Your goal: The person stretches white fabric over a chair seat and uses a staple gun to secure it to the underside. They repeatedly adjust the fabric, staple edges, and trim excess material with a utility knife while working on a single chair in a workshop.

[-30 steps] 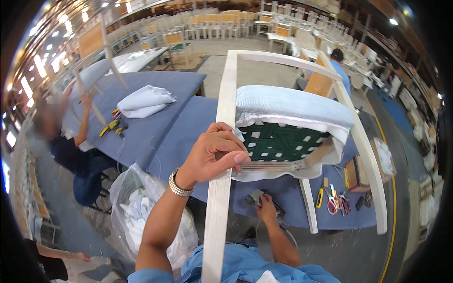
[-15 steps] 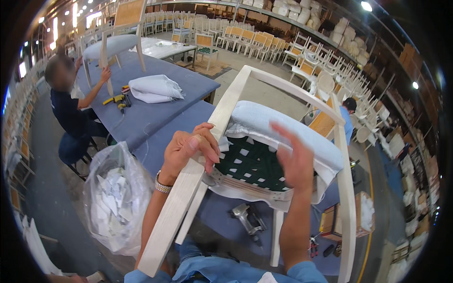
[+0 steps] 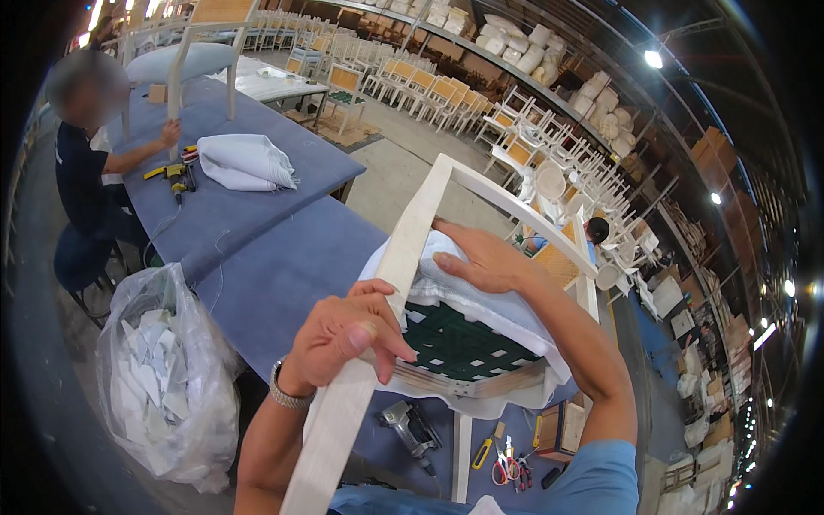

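A pale wooden chair point(image 3: 330, 438) lies tipped in front of me, its seat underside towards me. Dark green webbing point(image 3: 463, 343) crosses the seat opening, edged by loose light fabric. My left hand point(image 3: 343, 330) is bent over the near wooden rail, its fingers curled around the wood beside the webbing. My right hand point(image 3: 481, 257) clasps the light-blue padded seat point(image 3: 515, 305) at its upper edge, thumb on the near side and fingertips partly hidden behind the rail. Below the seat, a staple gun point(image 3: 410, 433) rests on the blue-covered table point(image 3: 292, 266).
Near the lower right lie a yellow utility knife point(image 3: 482, 451), scissors point(image 3: 506, 468) and a cardboard box point(image 3: 562, 429). A clear bag of scraps point(image 3: 172, 369) stands left. Folded fabric point(image 3: 245, 161) and a yellow tool point(image 3: 176, 178) lie farther off, near a co-worker point(image 3: 81, 163) holding another chair.
My right hand has moved up and left from in front of the webbing onto the padded seat's upper edge. My left hand stays on the rail. The view has shifted right.
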Available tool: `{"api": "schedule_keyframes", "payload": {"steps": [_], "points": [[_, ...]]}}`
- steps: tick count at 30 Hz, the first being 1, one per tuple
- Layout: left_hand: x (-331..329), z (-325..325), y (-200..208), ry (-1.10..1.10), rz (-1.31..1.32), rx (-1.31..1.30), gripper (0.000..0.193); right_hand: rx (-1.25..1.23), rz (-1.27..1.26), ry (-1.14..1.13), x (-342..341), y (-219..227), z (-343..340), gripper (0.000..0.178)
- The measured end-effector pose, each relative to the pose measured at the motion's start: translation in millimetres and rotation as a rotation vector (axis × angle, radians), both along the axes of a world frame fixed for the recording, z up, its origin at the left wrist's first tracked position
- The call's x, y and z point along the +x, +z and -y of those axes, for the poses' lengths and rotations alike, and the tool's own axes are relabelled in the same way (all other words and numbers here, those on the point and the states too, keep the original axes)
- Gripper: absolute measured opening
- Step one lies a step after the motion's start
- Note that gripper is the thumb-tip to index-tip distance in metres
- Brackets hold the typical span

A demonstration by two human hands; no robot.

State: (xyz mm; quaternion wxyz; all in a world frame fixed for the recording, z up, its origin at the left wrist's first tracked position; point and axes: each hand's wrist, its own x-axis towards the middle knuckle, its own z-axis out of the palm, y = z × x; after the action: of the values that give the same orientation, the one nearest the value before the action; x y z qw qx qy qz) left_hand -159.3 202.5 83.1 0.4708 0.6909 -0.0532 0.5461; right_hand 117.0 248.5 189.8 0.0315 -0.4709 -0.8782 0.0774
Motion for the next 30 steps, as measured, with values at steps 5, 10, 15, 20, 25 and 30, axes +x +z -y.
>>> {"api": "schedule_keyframes", "payload": {"steps": [5,10,15,20,25,30], "points": [[0.1,-1.2,3.6,-0.013,-0.067,-0.002,0.046,0.114,0.027,0.054,16.5,-7.1,10.9,0.079],[-12.2,7.0,16.8,0.136,-0.288,-0.043,0.032,-0.066,0.01,0.162,69.0,15.9,21.4,0.072],[-19.1,27.2,73.7,0.145,-0.75,-0.084,0.024,-0.116,-0.193,-0.161,214.8,-17.0,55.2,0.061],[31.0,1.8,159.7,0.514,-1.305,0.257,0.036,-0.344,-0.063,-0.367,223.8,-24.5,54.5,0.066],[112.3,-72.4,129.7,0.593,-1.113,0.593,0.055,-0.167,-0.537,-0.522,274.7,-29.6,43.4,0.092],[185.4,-79.4,110.9,0.429,-1.444,0.589,0.081,-0.192,-0.74,-0.506,290.8,-22.5,35.0,0.118]]}}
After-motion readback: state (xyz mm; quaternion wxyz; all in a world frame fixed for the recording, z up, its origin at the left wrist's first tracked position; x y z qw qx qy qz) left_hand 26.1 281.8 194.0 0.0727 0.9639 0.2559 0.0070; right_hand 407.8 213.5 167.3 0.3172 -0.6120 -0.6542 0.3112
